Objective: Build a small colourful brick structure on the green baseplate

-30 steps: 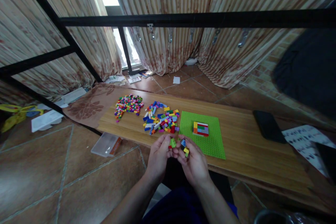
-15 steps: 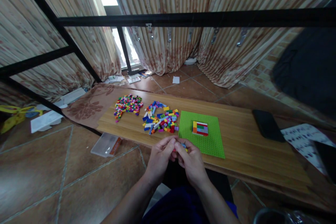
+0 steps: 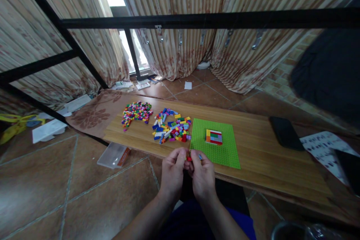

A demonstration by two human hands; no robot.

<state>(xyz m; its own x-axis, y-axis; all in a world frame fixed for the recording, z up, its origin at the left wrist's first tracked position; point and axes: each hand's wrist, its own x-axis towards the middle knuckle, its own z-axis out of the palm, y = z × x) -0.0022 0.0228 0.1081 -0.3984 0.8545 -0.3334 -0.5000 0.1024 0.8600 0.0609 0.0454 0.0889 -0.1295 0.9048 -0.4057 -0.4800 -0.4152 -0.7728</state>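
Working just off the near left corner of the green baseplate (image 3: pixel 229 150), level with the front edge of the wooden board (image 3: pixel 261 157). Pinching a small red brick (image 3: pixel 189 159) there with the left hand (image 3: pixel 172 170), fingers curled narrow; closing on the same brick from the other side with the right hand (image 3: pixel 203 175), also curled narrow, and holding a blue piece (image 3: pixel 200 156) tucked by the fingers. Cannot tell, behind so many knuckles, whether joined to other bricks or loose.

Looks like hard plastic: probably very light, stiff, a little slick on the flat faces, unlikely to break but easy to drop. Best gripped by opposite side walls, with studs and underside left free. Likely to respond to firm, straight pressure better than to twisting.

Right beside the left edge of the baseplate, crowded by a pile of bricks (image 3: pixel 176 133); farther left again, a heap of smaller pieces (image 3: pixel 137 111). On the baseplate itself, to be skirted, a multicoloured block (image 3: pixel 214 137), with bare studs all around. Roomiest to the right of the baseplate, as far as a black slab (image 3: pixel 285 134). In front of the baseplate, only a narrow strip of wood before the drop.
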